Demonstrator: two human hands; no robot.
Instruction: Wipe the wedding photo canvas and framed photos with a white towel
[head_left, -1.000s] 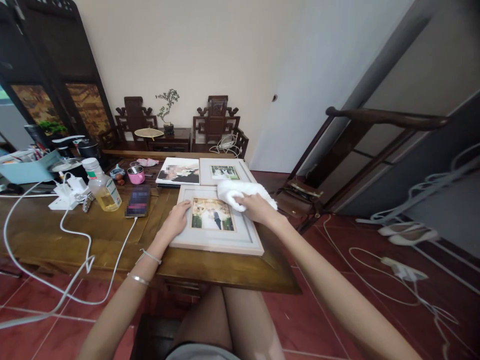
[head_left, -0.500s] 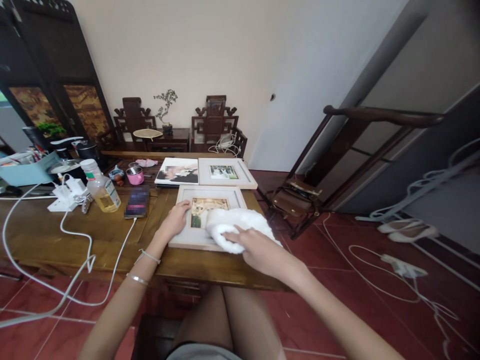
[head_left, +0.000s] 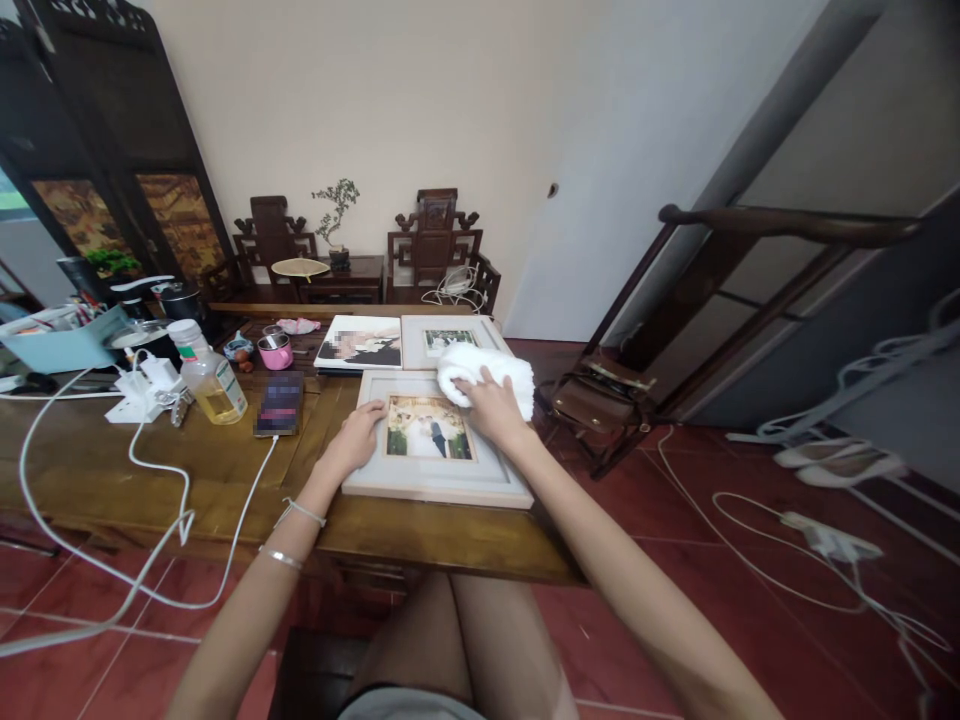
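A picture frame (head_left: 442, 490) with a pale border and a photo in its middle lies flat on the wooden table in front of me. My left hand (head_left: 358, 438) grips its left side, fingertips over the border. Under my right hand (head_left: 495, 410) is a folded white towel (head_left: 487, 365), held with the fingers bent into it. The towel covers the frame's upper right corner and overlaps part of a second picture frame (head_left: 414, 345) just behind. To the left of that one lies a photo book (head_left: 358, 340), its cover partly blurred.
Left on the table (head_left: 247, 490) are a phone (head_left: 278, 405) on a white cable, a bottle of yellow liquid (head_left: 214, 385), a pink cup (head_left: 275, 350) and a white power strip (head_left: 139, 395). A dark wooden chair (head_left: 637, 320) with a brown bag (head_left: 600, 400) stands beyond the right edge.
My right hand has moved the towel away from me and slightly right, from the frame's lower right to its upper right corner, uncovering the photo. My left hand keeps its place.
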